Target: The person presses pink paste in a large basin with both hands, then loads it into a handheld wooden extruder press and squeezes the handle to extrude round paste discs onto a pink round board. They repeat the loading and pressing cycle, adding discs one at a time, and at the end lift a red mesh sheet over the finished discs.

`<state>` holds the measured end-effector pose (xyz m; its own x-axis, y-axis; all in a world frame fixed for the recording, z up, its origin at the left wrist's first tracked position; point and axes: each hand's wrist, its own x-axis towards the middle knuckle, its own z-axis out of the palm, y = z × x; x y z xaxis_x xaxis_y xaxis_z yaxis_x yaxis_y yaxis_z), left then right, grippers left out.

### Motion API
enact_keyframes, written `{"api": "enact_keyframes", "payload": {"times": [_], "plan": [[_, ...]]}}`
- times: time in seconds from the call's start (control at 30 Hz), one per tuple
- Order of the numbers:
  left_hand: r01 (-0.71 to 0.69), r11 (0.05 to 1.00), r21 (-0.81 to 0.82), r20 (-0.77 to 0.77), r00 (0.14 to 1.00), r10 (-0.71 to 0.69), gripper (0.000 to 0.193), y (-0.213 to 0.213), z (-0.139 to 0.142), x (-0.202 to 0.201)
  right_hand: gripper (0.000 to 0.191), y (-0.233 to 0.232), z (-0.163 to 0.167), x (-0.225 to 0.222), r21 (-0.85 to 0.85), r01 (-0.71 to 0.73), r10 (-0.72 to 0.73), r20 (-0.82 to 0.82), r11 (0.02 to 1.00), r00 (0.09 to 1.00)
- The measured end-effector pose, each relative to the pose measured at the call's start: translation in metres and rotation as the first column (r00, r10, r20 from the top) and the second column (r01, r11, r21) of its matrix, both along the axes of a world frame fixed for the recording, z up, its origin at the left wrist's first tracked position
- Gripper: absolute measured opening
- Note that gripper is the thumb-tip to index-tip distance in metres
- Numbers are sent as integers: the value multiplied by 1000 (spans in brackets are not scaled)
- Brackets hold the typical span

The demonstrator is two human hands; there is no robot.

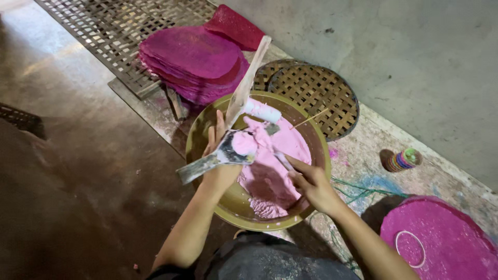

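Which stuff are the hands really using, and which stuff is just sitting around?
In use:
left hand holding a flat scraper
right hand holding a small tool
pink paste
round bowl

Just lying about:
stack of magenta discs
woven trays
striped spool
white ring
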<state>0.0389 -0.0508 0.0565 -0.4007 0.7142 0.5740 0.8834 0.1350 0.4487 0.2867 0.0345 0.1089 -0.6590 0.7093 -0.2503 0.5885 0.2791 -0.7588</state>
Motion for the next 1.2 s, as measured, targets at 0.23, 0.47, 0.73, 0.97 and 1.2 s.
{"api": "enact_keyframes", "payload": {"times": [0.23,0.47,0.73,0.97,1.2], "plan": [[-106,994,-30,-86,991,103,72,5,0,-15,50,-18,-12,0,127,-222,235,-97,967,967],[172,941,-291,146,980,-134,75,-5,-21,-6,31,31,76,-8,148,-556,475,371,818,798],[408,873,-266,241,905,-350,71,-29,-21,6,28,-36,88,-29,479,-815,415,703,325,578],[298,877,-376,314,932,-182,75,-38,24,-11,32,-32,147,-16,571,-736,257,698,364,669],[436,895,-91,268,877,-400,79,-23,-13,7,27,-40,65,-54,579,-775,326,704,253,631]]}}
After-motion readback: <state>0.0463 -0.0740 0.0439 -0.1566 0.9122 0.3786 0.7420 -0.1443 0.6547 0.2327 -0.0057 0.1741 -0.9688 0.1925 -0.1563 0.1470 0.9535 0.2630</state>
